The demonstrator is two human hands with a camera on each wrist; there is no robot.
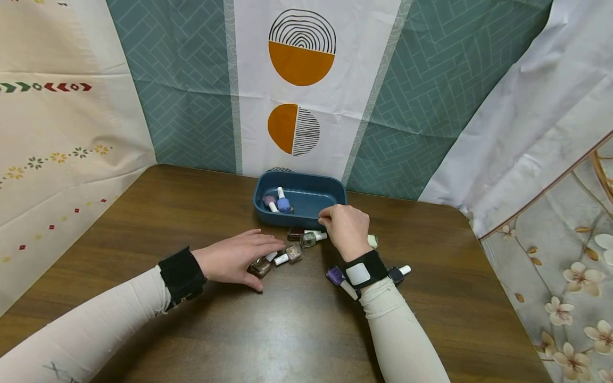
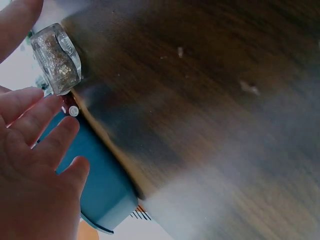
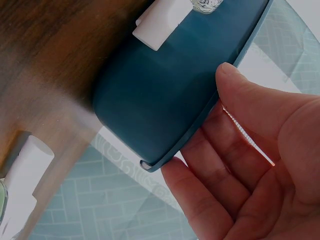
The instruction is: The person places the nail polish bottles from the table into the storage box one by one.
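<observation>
A blue bin (image 1: 300,221) stands at the back of the table, with mauve (image 1: 269,200) and blue (image 1: 284,205) nail polish bottles in its left half. My right hand (image 1: 348,227) is at its front right corner. In the right wrist view, the thumb and curled fingers (image 3: 215,165) pinch the bin's rim; the fingertips are hidden behind it. My left hand (image 1: 239,257) hovers low over the table with fingers spread, beside a brown glitter nail polish bottle (image 1: 261,267) that it partly covers. The left wrist view shows a glitter bottle (image 2: 57,60) beyond the extended fingers.
Before the bin lie dark red (image 1: 295,234), green glitter (image 1: 308,240) and gold glitter (image 1: 294,253) bottles. A purple bottle (image 1: 336,275) and a dark one (image 1: 396,275) flank my right wrist; a pale green one (image 1: 373,241) is behind it. Patterned curtains (image 1: 191,96) hang behind the table.
</observation>
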